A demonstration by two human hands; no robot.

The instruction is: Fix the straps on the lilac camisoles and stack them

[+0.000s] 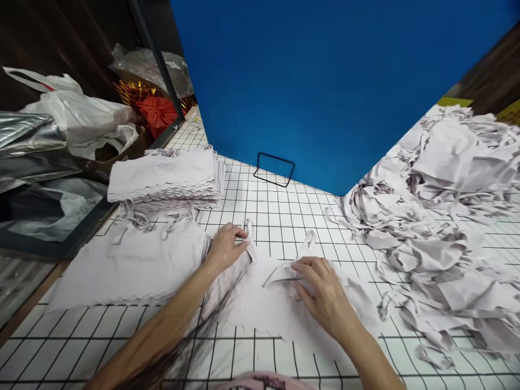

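Observation:
A pale camisole (260,309) with thin straps lies spread on the grid-lined table in front of me. At its left strap is my left hand (227,246), with bent thumb and forefinger closed at the strap's edge. My right hand (325,290) has its fingers curled over the right part of the top edge, gripping a raised fold of cloth. The right strap (309,242) lies looped just beyond those fingers. Left of my left hand, another camisole (138,265) rests flat on more layers, straps at the top.
A neat stack of folded pale garments (162,176) sits at the back left. On the right spreads a loose heap of similar garments (439,238). A blue panel (317,97) stands behind a black wire frame (275,169). Plastic bags (85,116) fill the left side beyond the table edge.

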